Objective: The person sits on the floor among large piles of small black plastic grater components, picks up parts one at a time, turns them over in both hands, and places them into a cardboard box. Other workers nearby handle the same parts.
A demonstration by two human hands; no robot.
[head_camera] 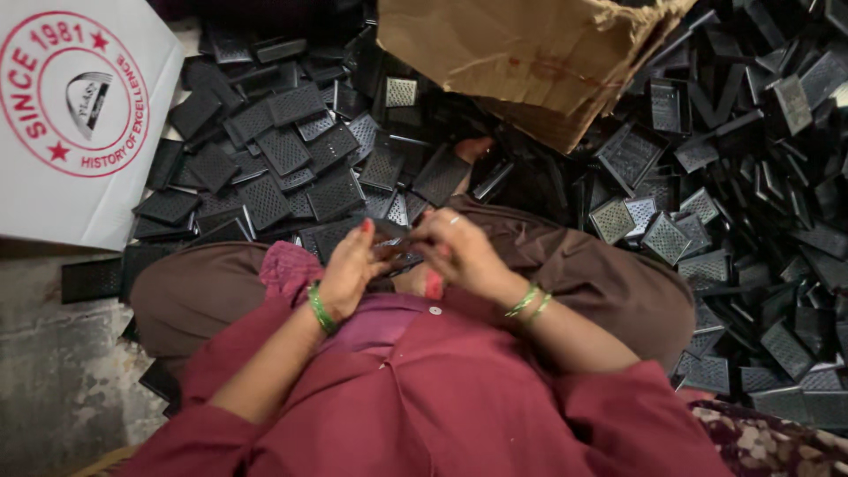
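Over heaped black grille plates [291,163], both hands, left hand [352,269] and right hand [461,252], curl around one small black part [395,240].

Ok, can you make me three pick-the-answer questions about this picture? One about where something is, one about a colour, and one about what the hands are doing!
1. Where is the white box?
A. top left, on the floor
B. on the person's lap
C. bottom right

2. What colour are the bangles on the wrists?
A. blue
B. green
C. white

3. What are the left hand and the right hand doing?
A. resting flat on the floor
B. lifting the torn cardboard
C. closed together on a small black grid piece over the lap

Answers:
1 A: the box sits at the upper left, beside the heap of black pieces.
2 B: green bands ring both wrists.
3 C: both hands' fingers pinch one dark piece between them.
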